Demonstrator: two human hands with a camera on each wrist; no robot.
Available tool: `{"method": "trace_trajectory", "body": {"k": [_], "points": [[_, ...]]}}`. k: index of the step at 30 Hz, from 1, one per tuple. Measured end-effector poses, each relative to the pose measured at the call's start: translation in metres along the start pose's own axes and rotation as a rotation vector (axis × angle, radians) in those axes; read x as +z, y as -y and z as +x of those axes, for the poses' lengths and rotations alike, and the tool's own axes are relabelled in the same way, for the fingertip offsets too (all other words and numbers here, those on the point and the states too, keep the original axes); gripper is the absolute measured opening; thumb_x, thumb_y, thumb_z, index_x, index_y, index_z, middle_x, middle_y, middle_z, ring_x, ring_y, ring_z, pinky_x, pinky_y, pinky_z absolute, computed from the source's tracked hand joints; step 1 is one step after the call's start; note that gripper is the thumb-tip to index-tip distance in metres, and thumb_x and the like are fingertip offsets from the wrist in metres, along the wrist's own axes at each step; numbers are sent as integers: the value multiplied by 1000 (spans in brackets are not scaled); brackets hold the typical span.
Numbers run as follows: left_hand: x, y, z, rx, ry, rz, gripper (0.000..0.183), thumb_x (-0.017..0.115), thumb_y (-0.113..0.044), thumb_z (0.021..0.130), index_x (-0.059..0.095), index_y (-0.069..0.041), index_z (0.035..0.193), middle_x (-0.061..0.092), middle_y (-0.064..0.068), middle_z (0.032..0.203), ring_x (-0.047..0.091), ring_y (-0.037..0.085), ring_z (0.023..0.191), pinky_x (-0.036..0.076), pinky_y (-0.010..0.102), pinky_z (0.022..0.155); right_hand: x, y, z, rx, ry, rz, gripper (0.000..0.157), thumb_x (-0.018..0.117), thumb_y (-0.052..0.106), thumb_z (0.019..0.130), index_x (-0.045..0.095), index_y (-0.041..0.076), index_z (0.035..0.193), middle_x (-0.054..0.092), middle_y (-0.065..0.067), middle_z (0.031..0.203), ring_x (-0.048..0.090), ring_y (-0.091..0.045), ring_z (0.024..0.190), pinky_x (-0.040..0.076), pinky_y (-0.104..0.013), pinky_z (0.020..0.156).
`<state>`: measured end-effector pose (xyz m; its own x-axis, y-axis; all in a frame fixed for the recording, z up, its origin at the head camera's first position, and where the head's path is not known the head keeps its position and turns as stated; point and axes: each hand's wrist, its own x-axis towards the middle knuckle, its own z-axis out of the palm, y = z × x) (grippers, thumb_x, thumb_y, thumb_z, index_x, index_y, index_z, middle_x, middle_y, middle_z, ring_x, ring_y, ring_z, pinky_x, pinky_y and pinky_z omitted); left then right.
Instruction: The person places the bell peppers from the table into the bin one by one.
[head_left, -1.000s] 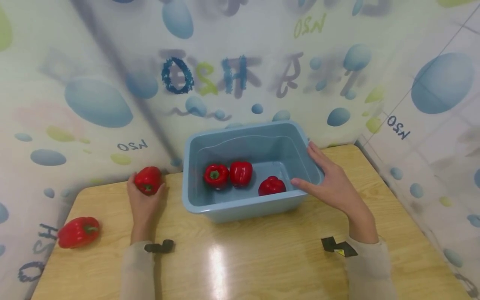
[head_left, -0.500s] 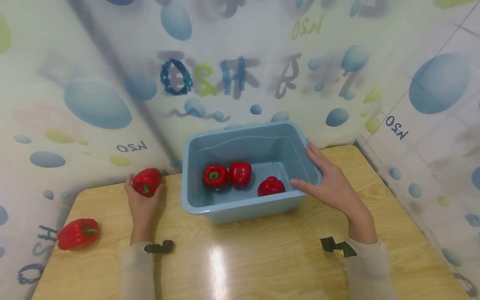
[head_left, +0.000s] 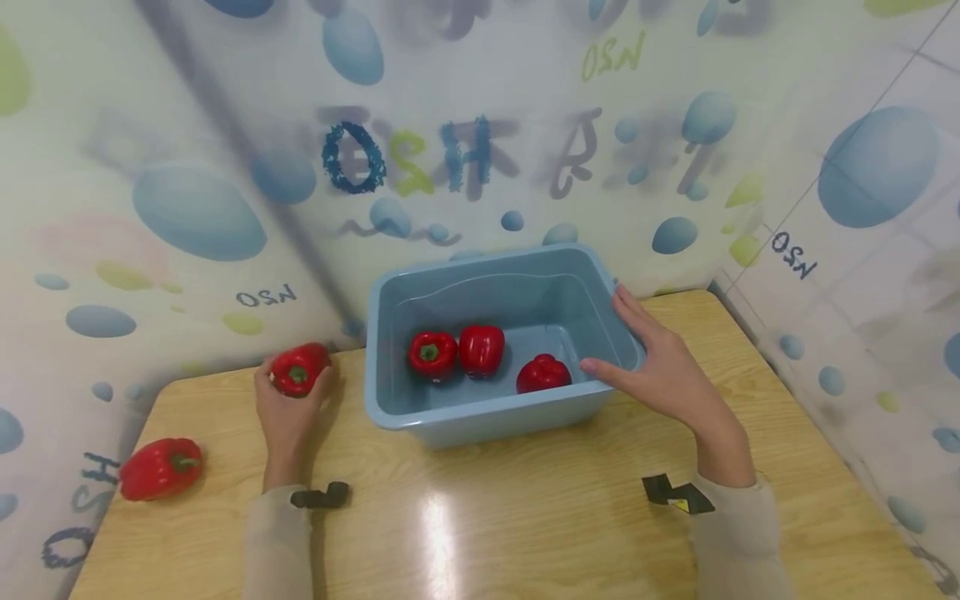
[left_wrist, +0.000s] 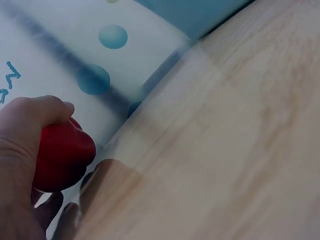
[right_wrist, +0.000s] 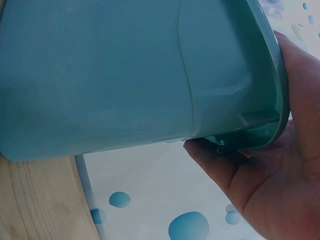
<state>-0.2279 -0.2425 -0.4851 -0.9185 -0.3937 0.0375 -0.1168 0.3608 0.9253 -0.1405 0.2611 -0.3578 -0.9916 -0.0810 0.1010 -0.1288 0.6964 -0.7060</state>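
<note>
My left hand (head_left: pixel 288 412) grips a red bell pepper (head_left: pixel 300 369) near the table's back edge, left of the blue plastic bin (head_left: pixel 495 410). Thumb and fingers lie on opposite sides of the pepper, and its green stem faces the head camera. In the left wrist view the same bell pepper (left_wrist: pixel 65 155) sits under the thumb. My right hand (head_left: pixel 671 375) holds the bin's right end, its thumb over the near rim and its fingers along the right side. Inside the bin are three red bell peppers: one (head_left: pixel 432 354) stem up, one (head_left: pixel 482 350) beside it, one (head_left: pixel 543 374) farther right.
Another red bell pepper (head_left: pixel 161 469) lies on its side at the left of the wooden table (head_left: pixel 540 517). A patterned wall covering (head_left: pixel 480 200) rises directly behind the bin, and another wall (head_left: pixel 862 317) borders the table's right side.
The bell pepper in my left hand has turned, so its stem shows more toward the head camera. My right hand and the bin have stayed in place.
</note>
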Motion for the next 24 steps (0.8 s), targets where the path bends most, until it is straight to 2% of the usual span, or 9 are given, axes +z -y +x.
{"method": "trace_trajectory", "body": {"k": [7,14,19,24], "points": [[-1,-7,-2,-40,2,-120,83,80,-43,84,30,-38,150,41,-9,152,36,12,140,38,48,120,0,0,0,-4,-1,-3,98,76,50,85,20,24,162,14,7,171,22,-37,157,36,-69,113],[-4,-11,-2,-28,0,-136,81,78,-38,86,31,-38,152,39,-8,156,34,13,144,35,48,123,-1,1,0,4,0,0,98,75,51,85,20,24,161,14,8,171,22,-36,157,35,-68,115],[-5,-11,-3,-21,1,-147,80,78,-37,87,31,-41,151,37,-11,157,32,11,145,36,48,123,-1,1,0,8,0,3,97,75,51,85,21,24,161,14,9,171,22,-35,157,35,-68,115],[-4,-8,-3,8,-18,-142,80,77,-34,88,31,-37,153,38,-9,157,33,13,145,38,47,122,-1,1,0,8,3,3,97,75,51,86,20,24,161,14,8,171,22,-36,157,36,-68,114]]}}
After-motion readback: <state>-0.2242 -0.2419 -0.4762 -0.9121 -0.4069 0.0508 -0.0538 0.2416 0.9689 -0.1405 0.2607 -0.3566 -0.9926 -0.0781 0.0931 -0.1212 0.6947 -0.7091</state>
